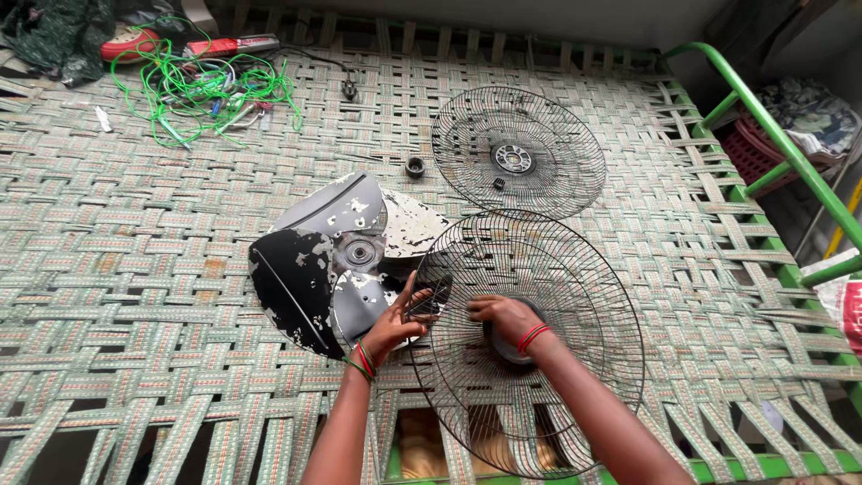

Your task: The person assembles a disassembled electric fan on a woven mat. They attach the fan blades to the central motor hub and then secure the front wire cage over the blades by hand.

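Front fan guard (575, 296) lies nearest, on the woven cot (135, 269). Right hand (505, 316) reaches inside, fingers curled over the guard's hub. Left hand (400, 321) pinches the guard's left rim wires. Fan blade (337, 256) touches that rim; second guard (518, 151) lies beyond, open cot around it.

Fan parts counted on the woven cot

Two wire fan guards (528, 337) (514, 151), one three-bladed fan blade (337, 260), two small black nuts (414, 166) (498, 183), one green wire tangle (211, 90), two hands (395, 323) (505, 314).
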